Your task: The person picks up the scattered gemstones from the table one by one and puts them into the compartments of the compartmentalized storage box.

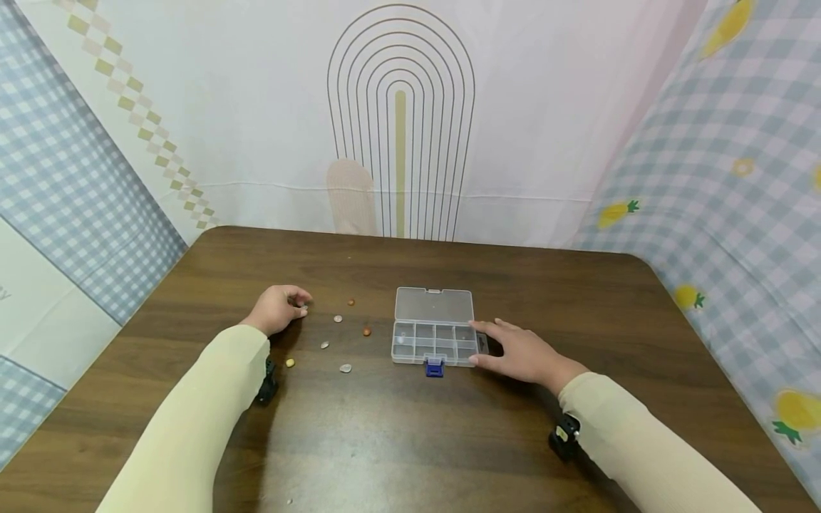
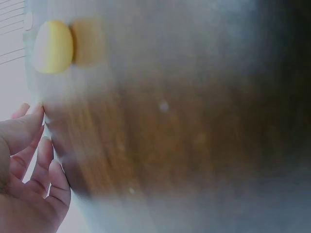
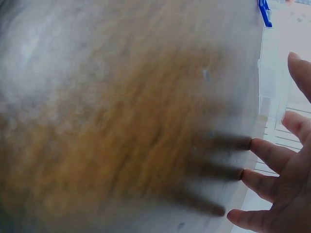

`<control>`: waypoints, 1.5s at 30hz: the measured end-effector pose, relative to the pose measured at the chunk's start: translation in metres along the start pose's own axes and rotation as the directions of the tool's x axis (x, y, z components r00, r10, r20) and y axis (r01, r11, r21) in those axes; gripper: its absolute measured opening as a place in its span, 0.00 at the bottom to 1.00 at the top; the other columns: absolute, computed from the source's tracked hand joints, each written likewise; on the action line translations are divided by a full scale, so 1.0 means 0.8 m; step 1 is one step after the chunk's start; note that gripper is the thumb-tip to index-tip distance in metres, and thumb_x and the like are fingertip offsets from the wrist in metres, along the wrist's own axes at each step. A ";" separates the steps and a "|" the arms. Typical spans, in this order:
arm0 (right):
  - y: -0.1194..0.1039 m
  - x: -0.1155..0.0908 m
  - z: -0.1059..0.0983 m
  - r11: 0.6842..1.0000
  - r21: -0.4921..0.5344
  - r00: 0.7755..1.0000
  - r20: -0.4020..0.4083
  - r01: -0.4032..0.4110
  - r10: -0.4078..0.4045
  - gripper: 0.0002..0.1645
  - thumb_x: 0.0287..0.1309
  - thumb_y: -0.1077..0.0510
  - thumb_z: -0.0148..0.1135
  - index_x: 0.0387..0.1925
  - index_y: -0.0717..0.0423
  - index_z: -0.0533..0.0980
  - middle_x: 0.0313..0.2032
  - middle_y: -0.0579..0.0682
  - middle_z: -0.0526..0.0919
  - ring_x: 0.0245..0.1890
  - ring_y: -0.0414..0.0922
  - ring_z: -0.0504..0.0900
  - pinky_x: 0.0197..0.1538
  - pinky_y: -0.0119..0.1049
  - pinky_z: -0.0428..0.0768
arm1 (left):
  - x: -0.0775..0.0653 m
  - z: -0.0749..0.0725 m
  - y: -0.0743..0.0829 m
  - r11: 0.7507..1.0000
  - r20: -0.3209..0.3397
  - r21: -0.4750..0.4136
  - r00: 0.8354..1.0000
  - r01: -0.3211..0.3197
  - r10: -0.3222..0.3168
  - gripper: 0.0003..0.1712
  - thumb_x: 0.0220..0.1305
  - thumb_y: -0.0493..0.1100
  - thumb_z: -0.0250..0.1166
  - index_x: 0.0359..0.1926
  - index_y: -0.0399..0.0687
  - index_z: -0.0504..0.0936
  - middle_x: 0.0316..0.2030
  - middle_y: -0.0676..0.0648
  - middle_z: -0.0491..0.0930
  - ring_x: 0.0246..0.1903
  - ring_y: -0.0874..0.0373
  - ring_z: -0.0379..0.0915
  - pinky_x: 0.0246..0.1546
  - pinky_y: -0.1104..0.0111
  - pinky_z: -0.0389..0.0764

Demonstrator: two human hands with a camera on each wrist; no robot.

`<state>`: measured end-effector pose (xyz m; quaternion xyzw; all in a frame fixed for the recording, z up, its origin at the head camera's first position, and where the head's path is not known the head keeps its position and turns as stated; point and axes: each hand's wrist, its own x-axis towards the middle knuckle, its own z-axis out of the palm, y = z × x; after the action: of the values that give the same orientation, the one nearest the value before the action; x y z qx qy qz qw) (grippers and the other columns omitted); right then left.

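My left hand (image 1: 274,308) is at the left of the table, its thumb and forefinger pinching a small pale seed (image 1: 304,308) that the fingers mostly hide. Just right of it lie several loose seeds: a reddish-brown one (image 1: 367,331), a smaller brown one (image 1: 350,302) and pale flat ones (image 1: 346,368). A yellow kernel (image 2: 53,47) sits near the left wrist. The clear compartment box (image 1: 413,355) stands mid-table, its lid (image 1: 434,305) folded back. At its right edge, my right hand (image 1: 519,353) touches the box with thumb and forefinger spread; the other fingers reach out straight.
A blue latch (image 1: 434,368) hangs from the box's front edge. The brown wooden table (image 1: 398,434) meets a patterned white cloth (image 1: 269,128) at the back. Checked cloth (image 1: 673,185) runs along the right side.
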<state>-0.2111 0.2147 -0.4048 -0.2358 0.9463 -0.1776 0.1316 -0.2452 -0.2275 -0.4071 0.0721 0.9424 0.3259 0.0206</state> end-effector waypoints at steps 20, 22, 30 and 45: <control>-0.004 -0.001 -0.002 1.000 0.010 1.000 -0.001 -0.001 0.001 0.45 0.58 0.29 0.56 0.71 0.46 0.62 0.68 0.58 0.65 0.70 0.63 0.58 0.64 0.64 0.61 | 0.001 0.002 0.004 0.994 -0.018 0.106 1.000 -0.016 0.019 0.07 0.60 0.30 0.64 0.40 0.34 0.84 0.34 0.40 0.80 0.40 0.44 0.75 0.47 0.50 0.74; -0.005 -0.001 -0.001 1.000 0.009 1.000 -0.003 0.004 -0.004 0.45 0.58 0.29 0.56 0.71 0.46 0.62 0.68 0.58 0.65 0.69 0.63 0.58 0.64 0.65 0.61 | 0.001 0.003 0.004 0.993 -0.021 0.119 1.000 -0.020 0.023 0.06 0.60 0.30 0.64 0.39 0.35 0.84 0.34 0.40 0.80 0.40 0.43 0.75 0.47 0.50 0.74; -0.003 0.000 0.001 1.000 0.003 1.000 -0.002 0.002 -0.002 0.45 0.58 0.29 0.55 0.71 0.45 0.61 0.68 0.57 0.65 0.70 0.62 0.57 0.64 0.65 0.61 | -0.001 0.001 0.003 0.991 -0.006 0.134 1.000 -0.013 0.014 0.10 0.63 0.28 0.59 0.44 0.32 0.83 0.43 0.34 0.82 0.48 0.38 0.76 0.51 0.49 0.75; -0.002 0.000 0.001 1.000 -0.001 1.000 0.000 -0.001 0.001 0.46 0.58 0.28 0.55 0.72 0.44 0.61 0.69 0.57 0.64 0.70 0.62 0.57 0.64 0.65 0.61 | -0.008 -0.015 0.015 0.999 -0.102 0.055 0.995 -0.002 0.007 0.13 0.66 0.29 0.56 0.49 0.27 0.78 0.45 0.31 0.79 0.46 0.37 0.74 0.48 0.48 0.74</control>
<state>-0.2101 0.2136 -0.4051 -0.2355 0.9465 -0.1771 0.1314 -0.2388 -0.2265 -0.3906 0.0580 0.9506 0.3035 -0.0304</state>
